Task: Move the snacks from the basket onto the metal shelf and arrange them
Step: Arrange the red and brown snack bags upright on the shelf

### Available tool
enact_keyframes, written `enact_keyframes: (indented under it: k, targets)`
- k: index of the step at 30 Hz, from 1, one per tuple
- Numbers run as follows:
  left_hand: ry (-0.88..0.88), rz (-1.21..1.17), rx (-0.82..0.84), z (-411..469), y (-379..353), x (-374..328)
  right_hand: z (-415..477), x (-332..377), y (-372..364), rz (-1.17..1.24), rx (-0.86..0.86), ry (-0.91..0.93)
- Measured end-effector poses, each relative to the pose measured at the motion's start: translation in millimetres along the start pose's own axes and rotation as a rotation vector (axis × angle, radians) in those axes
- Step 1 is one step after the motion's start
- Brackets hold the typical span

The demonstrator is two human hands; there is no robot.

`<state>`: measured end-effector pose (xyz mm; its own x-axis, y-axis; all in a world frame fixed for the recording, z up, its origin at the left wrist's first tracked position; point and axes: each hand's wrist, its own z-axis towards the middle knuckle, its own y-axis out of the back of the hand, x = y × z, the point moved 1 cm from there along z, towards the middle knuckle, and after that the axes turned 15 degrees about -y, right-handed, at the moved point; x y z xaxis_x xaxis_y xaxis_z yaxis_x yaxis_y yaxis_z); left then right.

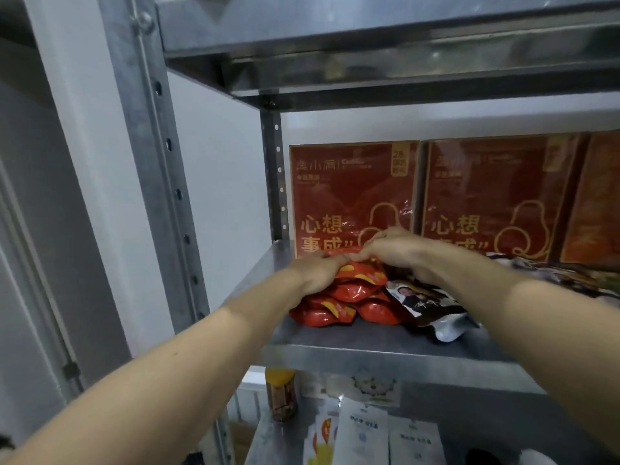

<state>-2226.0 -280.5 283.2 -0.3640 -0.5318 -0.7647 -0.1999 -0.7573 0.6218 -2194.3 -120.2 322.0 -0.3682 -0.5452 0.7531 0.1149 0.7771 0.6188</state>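
Left hand [317,271] and right hand [401,251], fingers curled on the red snack packets [352,297] near the left edge of the metal shelf [335,352], should press evenly to square the pile.

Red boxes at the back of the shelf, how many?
3 red boxes: left box, middle box, right box cut off by the frame edge; more may be hidden.

Two bare forearms reach forward and converge. The left hand [318,271] and right hand [401,251] lie palm down, side by side, fingertips nearly meeting. Both sets of fingers curl over the top red snack packet [360,280].
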Motion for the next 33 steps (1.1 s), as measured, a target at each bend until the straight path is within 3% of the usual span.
enact_keyframes:
  k: [5,9,15,26,33]
  targets:
    - [-0.082,-0.068,-0.084,3,-2,-12,-16,2,2,0.144,-0.091,-0.040]
    - [-0.260,-0.273,-0.259,9,18,-20,-21,21,6,0.238,-0.209,0.117]
    - [-0.506,-0.364,-0.465,22,44,-11,-3,49,-10,0.322,-0.339,0.242]
    - [-0.402,-0.405,-0.607,57,44,32,58,60,-52,0.329,-0.361,0.272]
    - [-0.362,-0.371,-0.538,63,34,49,75,45,-52,0.154,-0.198,0.211]
